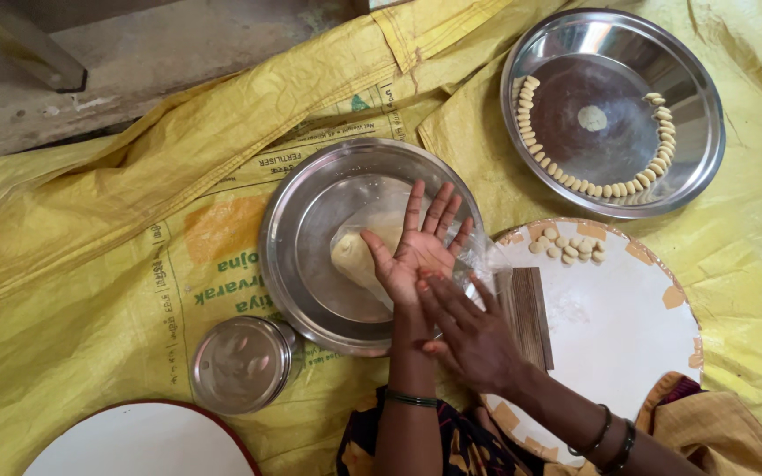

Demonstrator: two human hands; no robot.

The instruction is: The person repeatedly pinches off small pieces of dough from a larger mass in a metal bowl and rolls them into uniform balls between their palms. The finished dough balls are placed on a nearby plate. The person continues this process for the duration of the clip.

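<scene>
Right hand [474, 335] covers the left hand's [416, 251] heel, hiding anything between.

We have one view only, from a camera worn on the head, looking almost straight down at the floor. It sits close: our left hand [416, 251] and right hand [469, 335] fill the lower middle, forearms entering from the bottom edge. A yellow sheet [90, 264] spans nearly the whole frame, bare floor [134, 53] showing only along the top left. No second view overlaps it.
</scene>
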